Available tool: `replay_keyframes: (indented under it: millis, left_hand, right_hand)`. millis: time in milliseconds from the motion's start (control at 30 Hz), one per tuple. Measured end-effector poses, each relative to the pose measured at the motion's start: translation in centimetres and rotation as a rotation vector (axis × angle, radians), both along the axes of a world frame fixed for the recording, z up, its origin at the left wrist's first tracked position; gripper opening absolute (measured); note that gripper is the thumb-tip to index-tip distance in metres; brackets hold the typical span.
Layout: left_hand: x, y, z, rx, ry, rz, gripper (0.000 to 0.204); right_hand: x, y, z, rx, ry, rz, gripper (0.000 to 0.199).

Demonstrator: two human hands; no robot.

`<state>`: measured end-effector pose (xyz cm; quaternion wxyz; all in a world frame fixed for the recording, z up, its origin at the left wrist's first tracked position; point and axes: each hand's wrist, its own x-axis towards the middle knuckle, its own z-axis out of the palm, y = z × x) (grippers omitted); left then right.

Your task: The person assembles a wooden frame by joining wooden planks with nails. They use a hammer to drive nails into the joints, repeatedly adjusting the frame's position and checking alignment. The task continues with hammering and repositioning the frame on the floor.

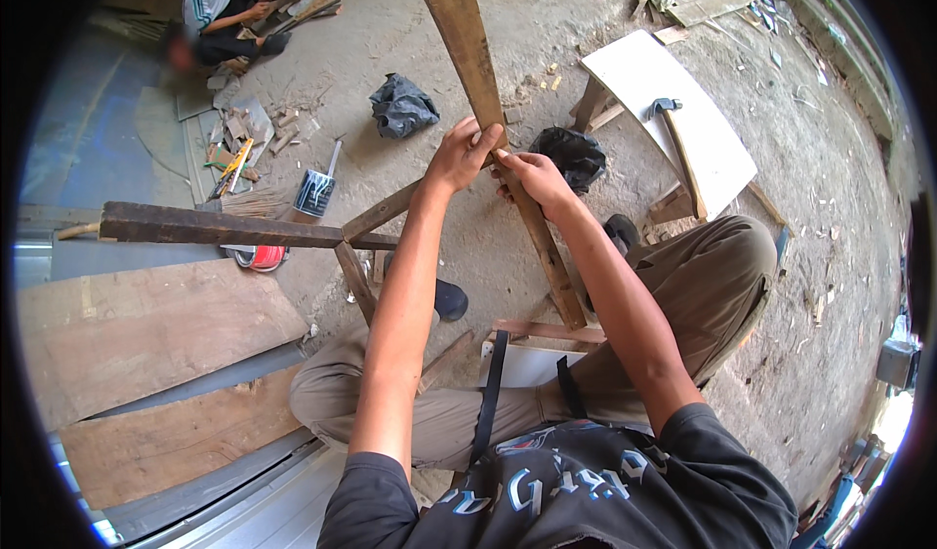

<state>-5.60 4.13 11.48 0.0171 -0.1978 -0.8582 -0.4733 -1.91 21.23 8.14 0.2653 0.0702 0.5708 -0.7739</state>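
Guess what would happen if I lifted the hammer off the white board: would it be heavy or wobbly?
The hammer would probably feel heavier at one end, because its dark head looks like metal. Its long, straight handle looks wooden, so it should likely stay stiff, not wobble.

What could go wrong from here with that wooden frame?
The left hand and right hand sit close together where the long timber meets a crosspiece, so a slip might cause a pinch. The long timber reaches well beyond both hands, so it could tip. The hammer lies on the white board near the right knee and might get knocked off.
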Motion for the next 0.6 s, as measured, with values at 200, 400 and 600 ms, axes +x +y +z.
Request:
replay_keyframes:
  millis: [200,400,600]
  left_hand:
    - [0.0,0.0,0.0,0.033,0.005,-0.010,0.065]
    - [0.0,-0.5,-0.3,0.024,0.020,0.004,0.064]
    - [0.1,-0.2,0.2,0.031,0.045,0.004,0.065]
  right_hand:
    - [0.4,-1.1,0.9,0.422,0.383,-0.061,0.079]
    - [0.2,-1.4,2.6,0.361,0.405,0.069,0.074]
    - [-1.9,-1.1,1.0,0.308,0.417,0.109,0.068]
